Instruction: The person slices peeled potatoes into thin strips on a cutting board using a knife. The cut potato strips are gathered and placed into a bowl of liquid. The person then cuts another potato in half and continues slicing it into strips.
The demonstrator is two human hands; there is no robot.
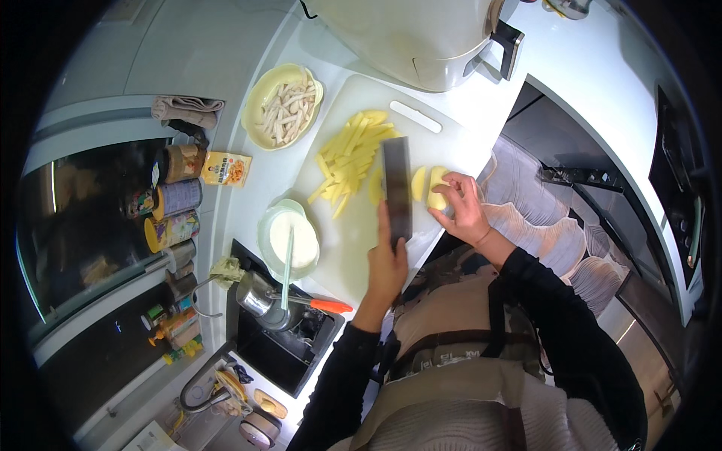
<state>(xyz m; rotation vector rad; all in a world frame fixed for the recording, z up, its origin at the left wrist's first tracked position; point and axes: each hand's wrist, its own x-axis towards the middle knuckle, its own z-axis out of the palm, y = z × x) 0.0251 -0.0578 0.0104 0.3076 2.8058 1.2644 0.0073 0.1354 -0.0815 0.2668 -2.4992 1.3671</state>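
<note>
In the head view, my left hand [388, 268] holds a wide-bladed kitchen knife [397, 186], index finger along the blade. The blade is over a white cutting board [352, 259]. My right hand [465, 208] grips a peeled potato piece [437, 189] by the board's right edge. One cut potato slice [418, 183] lies between blade and piece; another slice [375, 186] shows partly left of the blade. A pile of potato strips [352, 155] lies on the board's left part. Whether the blade touches the board, I cannot tell.
A yellow dish [251, 113] of pale strips and a bowl of white liquid [293, 239] with a utensil stand left of the board. A large appliance [395, 39] is beyond it. A sink [271, 361] with a pan [255, 293] is lower left; jars [179, 198] line the sill.
</note>
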